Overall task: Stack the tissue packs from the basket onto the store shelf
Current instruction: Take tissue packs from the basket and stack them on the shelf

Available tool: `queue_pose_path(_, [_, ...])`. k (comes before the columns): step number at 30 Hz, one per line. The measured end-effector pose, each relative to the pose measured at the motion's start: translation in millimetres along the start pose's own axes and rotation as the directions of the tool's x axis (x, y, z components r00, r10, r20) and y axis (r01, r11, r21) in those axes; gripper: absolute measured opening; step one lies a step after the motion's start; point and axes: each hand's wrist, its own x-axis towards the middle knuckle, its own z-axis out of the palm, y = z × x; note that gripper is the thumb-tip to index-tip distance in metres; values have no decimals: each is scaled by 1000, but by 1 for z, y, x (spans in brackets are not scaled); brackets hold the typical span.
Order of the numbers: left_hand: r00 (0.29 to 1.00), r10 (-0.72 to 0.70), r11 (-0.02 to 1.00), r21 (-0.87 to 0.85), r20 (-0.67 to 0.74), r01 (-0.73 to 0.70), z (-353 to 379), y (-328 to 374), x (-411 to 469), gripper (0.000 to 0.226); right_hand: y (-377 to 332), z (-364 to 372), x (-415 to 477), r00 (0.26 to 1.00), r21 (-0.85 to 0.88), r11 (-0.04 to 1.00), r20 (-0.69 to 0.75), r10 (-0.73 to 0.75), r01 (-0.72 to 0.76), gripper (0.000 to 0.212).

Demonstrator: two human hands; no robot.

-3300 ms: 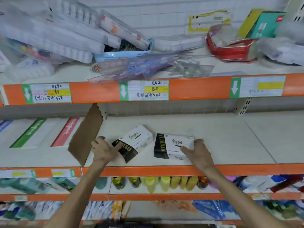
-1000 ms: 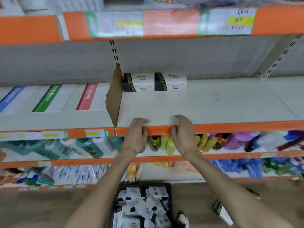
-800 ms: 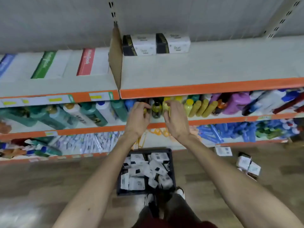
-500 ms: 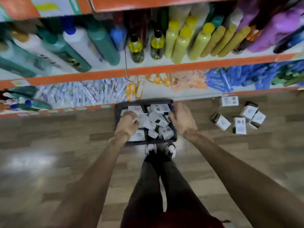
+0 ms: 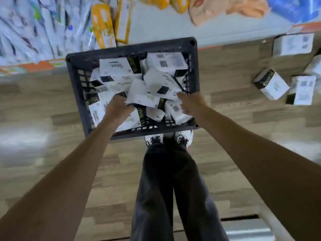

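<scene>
A dark plastic basket (image 5: 132,47) stands on the wooden floor at my feet, filled with several white-and-black tissue packs (image 5: 166,62) lying jumbled. My left hand (image 5: 118,108) is inside the basket near its front left, fingers curled round the edge of a white tissue pack (image 5: 142,94) in the middle of the pile. My right hand (image 5: 191,105) reaches in at the right wall, thumb spread, fingers resting on a pack (image 5: 175,110); it is blurred. The store shelf with the stacked packs is out of view.
Several loose tissue packs (image 5: 271,84) lie on the floor to the right of the basket. The bottom shelf (image 5: 156,23), with yellow boxes (image 5: 102,23) and wrapped goods, is right behind it. My shoes (image 5: 154,139) touch the basket's front.
My hands left the shelf edge and dropped down to the basket as I looked down. My left hand now grips a pack and the right hand has reached inside.
</scene>
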Motion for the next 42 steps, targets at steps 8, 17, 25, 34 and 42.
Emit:
queue_pose_path(8, [989,57,991,126,-137,-40,55,-3,83,77,-2,50,59,886,580,681,396,242,-446,39])
queue_pose_path(17, [995,22,994,110,-95,-12,22,3,21,70,-10,10,0,898,635,639,357,256,-434,22])
queue_pose_path(25, [999,53,988,-149,8,-51,-138,83,-132,65,-59,-113,-185,974,464,881,224,-17,-92,34])
queue_pose_path(34, [909,413,872,-264,-56,-412,-314,210,-361,46,-178,-256,-448,914,345,881,128,-385,323,63])
queue_pose_path(42, [828,538,771,-305,-158,-559,-396,276,-455,43,-266,-331,-557,792,183,779,7,-611,600,87])
